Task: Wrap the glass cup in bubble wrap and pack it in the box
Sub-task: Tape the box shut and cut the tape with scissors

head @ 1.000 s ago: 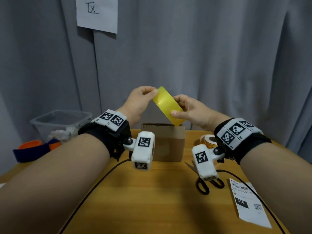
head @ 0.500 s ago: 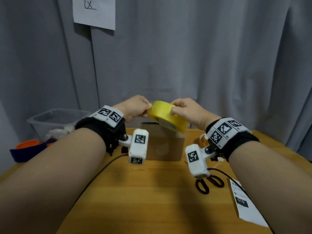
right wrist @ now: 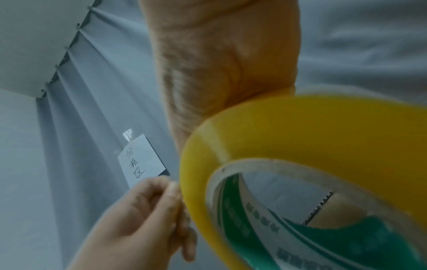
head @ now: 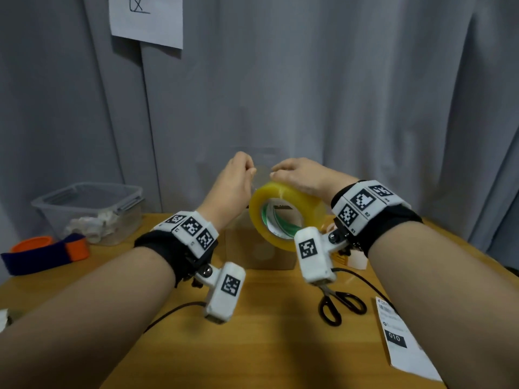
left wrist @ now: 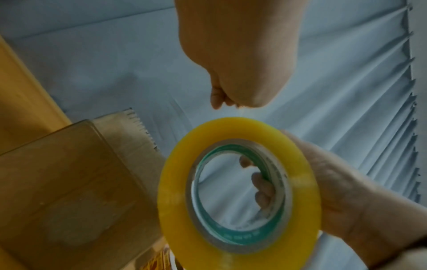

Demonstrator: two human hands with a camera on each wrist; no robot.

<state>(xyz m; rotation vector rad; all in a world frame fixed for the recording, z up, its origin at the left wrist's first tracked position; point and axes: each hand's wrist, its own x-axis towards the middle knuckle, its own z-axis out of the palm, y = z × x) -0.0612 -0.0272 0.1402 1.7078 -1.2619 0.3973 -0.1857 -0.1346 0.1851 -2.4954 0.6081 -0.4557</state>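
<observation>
My right hand (head: 276, 175) grips a yellow tape roll (head: 257, 220) above the box, its fingers curled through the core, as the left wrist view of the tape roll (left wrist: 175, 191) shows. My left hand (head: 251, 171) pinches the roll's free end at the top, and a short clear strip spans the gap between the hands. In the right wrist view the left hand (right wrist: 171, 193) pinches right beside the tape roll (right wrist: 300, 127). The brown cardboard box (head: 252, 254) stands on the table under the roll, with a strip of tape over the box (left wrist: 69, 182). No glass cup shows.
Black scissors (head: 339, 304) lie right of the box, and a printed label (head: 401, 341) lies near the right forearm. A clear plastic container (head: 90, 209) and an orange-and-blue band (head: 50, 251) sit at the left. A grey curtain hangs behind the table (head: 266, 346).
The roll has turned from edge-on to showing its open core to the head camera. Both hands have come lower over the box, and a short strip now shows between them.
</observation>
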